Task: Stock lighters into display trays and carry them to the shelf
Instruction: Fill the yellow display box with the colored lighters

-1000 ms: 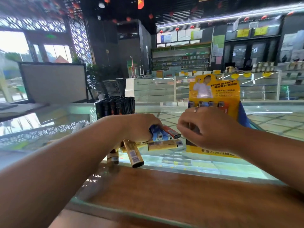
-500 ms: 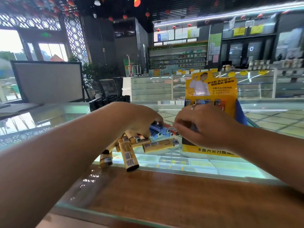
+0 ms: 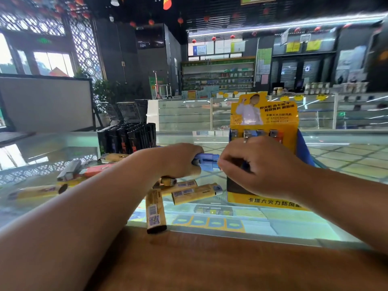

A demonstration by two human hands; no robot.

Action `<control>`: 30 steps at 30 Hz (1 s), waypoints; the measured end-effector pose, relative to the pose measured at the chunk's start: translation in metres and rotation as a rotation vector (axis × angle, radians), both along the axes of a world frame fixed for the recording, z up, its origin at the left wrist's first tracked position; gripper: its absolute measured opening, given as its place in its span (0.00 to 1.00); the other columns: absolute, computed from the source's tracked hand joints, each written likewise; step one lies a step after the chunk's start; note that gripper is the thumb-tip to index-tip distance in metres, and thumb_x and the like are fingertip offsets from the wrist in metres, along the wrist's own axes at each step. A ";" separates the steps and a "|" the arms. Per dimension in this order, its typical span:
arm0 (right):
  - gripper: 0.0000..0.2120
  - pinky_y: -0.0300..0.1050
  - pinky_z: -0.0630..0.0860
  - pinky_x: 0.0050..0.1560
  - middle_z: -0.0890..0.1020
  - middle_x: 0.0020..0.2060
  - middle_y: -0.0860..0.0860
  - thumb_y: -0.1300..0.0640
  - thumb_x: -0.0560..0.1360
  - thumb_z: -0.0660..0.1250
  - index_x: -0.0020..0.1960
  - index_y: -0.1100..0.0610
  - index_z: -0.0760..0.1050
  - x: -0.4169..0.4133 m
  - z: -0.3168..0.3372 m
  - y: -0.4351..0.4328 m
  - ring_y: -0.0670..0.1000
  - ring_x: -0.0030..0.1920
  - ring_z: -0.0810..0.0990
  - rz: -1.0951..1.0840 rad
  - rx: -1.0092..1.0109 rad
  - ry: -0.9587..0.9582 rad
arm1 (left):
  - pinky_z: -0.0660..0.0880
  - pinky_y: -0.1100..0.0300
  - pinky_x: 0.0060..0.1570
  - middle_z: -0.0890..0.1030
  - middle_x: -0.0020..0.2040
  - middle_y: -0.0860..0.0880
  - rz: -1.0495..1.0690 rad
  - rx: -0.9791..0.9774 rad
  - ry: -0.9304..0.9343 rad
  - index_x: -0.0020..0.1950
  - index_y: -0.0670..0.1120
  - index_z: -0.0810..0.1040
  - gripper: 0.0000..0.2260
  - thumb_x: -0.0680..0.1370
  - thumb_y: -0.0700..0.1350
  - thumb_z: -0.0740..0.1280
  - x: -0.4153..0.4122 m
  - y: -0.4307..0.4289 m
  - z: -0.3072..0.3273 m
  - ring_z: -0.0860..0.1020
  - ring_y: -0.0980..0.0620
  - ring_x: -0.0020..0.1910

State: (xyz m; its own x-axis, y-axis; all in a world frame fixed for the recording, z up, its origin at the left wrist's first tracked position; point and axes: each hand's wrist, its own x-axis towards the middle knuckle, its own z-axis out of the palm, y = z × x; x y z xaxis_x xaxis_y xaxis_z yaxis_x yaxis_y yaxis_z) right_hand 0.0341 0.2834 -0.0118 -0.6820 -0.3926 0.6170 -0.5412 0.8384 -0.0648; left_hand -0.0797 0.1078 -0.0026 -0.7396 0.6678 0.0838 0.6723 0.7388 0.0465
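My left hand (image 3: 178, 160) grips a bunch of lighters over the glass counter: blue lighters (image 3: 206, 161) stick out to the right, gold ones (image 3: 155, 208) hang below. My right hand (image 3: 260, 166) pinches the end of a blue lighter from that bunch, just in front of the yellow display tray (image 3: 264, 122). The tray stands upright with a few lighters (image 3: 260, 134) in its top row. A gold lighter (image 3: 195, 194) lies on the glass under my hands.
A black tray of dark lighters (image 3: 128, 139) stands at the back left. Loose lighters, grey (image 3: 69, 172), red (image 3: 98, 170) and gold (image 3: 35, 192), lie on the glass counter (image 3: 273, 223) at left. A wooden ledge (image 3: 210, 263) runs along the near edge.
My view rose and pulled back a little. My right hand closed in on the blue lighters in my left hand. The bunch shifted slightly right.
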 end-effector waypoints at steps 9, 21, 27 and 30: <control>0.16 0.49 0.73 0.34 0.80 0.36 0.44 0.43 0.77 0.54 0.44 0.48 0.78 0.001 0.004 0.001 0.45 0.35 0.76 -0.021 0.013 0.054 | 0.65 0.62 0.35 0.74 0.39 0.52 -0.061 0.167 -0.002 0.45 0.52 0.68 0.08 0.81 0.52 0.63 0.001 -0.011 0.012 0.69 0.54 0.35; 0.03 0.38 0.62 0.29 0.76 0.31 0.38 0.47 0.74 0.64 0.46 0.44 0.71 0.008 0.025 0.008 0.39 0.33 0.74 -0.169 -0.119 0.163 | 0.65 0.69 0.28 0.74 0.35 0.51 -0.142 0.518 -0.050 0.54 0.46 0.75 0.13 0.79 0.55 0.63 0.019 -0.008 0.019 0.67 0.61 0.27; 0.08 0.44 0.69 0.30 0.79 0.37 0.42 0.42 0.71 0.62 0.46 0.43 0.68 0.006 0.028 0.008 0.47 0.28 0.74 -0.132 -0.279 0.118 | 0.70 0.73 0.28 0.81 0.38 0.51 -0.204 0.674 -0.228 0.53 0.51 0.76 0.07 0.79 0.52 0.64 0.036 -0.003 0.021 0.78 0.62 0.31; 0.06 0.40 0.69 0.30 0.79 0.35 0.44 0.46 0.73 0.65 0.44 0.43 0.68 0.005 0.028 0.009 0.47 0.29 0.74 -0.075 -0.353 0.085 | 0.72 0.70 0.30 0.81 0.38 0.48 -0.217 0.674 -0.211 0.52 0.50 0.76 0.07 0.79 0.51 0.65 0.041 -0.001 0.021 0.74 0.62 0.29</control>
State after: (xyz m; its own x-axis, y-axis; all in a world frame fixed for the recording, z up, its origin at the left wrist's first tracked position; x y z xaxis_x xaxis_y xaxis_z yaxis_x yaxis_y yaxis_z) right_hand 0.0387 0.2921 0.0161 -0.6410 -0.0960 0.7615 -0.4950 0.8100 -0.3145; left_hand -0.0390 0.1068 0.0188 -0.6426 0.6549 0.3977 0.7265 0.3558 0.5879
